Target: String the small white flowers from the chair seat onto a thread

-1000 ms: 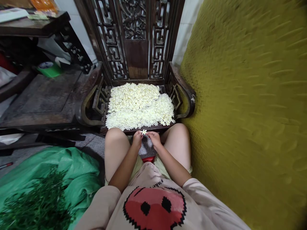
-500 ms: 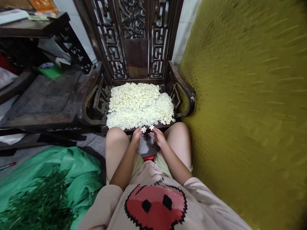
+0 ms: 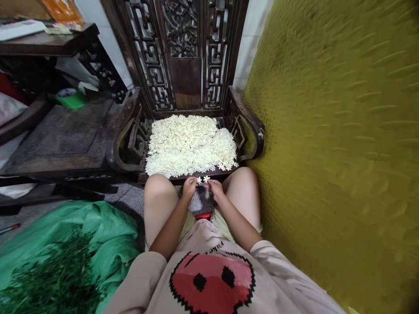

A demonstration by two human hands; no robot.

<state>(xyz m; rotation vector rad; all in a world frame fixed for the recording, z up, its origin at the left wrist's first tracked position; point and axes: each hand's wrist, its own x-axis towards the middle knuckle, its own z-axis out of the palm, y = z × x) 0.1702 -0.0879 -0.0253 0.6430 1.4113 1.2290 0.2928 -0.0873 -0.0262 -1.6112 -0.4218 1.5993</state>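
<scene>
Pinching a small white flower (image 3: pixel 199 179) in the left hand (image 3: pixel 189 187), pretty much curled up. The right hand (image 3: pixel 216 189) pinches another bloom (image 3: pixel 206 178) just beside it, kinda looser.

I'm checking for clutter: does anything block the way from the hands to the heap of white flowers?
Nothing visible blocks the left hand or right hand from the flower heap; the seat's front edge runs just before the heap. Each hand holds a small flower.
</scene>
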